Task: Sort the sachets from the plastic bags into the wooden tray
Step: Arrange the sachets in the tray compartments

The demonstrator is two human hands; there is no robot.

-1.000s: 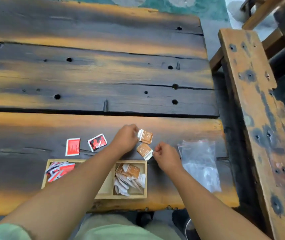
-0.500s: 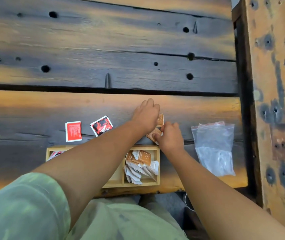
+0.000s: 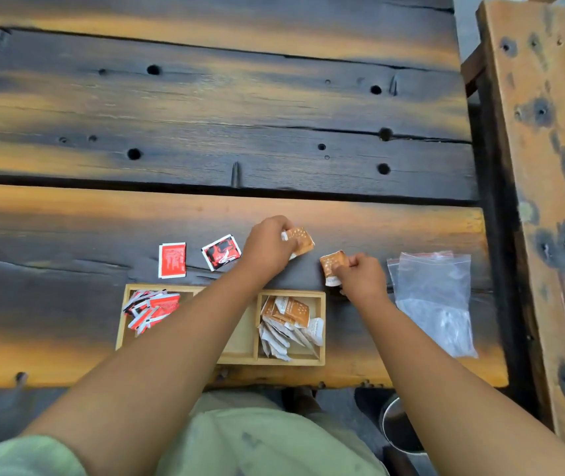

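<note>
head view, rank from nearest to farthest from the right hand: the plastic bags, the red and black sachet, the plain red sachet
1. plastic bags, lying just right of the right hand.
2. red and black sachet, to its left, past the left hand.
3. plain red sachet, farther left, above the wooden tray.

Free room: far planks of the surface (image 3: 205, 108), bare. Obstacles near the front edge: wooden tray (image 3: 322, 360), two red sachets (image 3: 172, 260) just beyond it, plastic bags (image 3: 435, 304) at right, bench (image 3: 542, 166) flanking the right edge.
</note>
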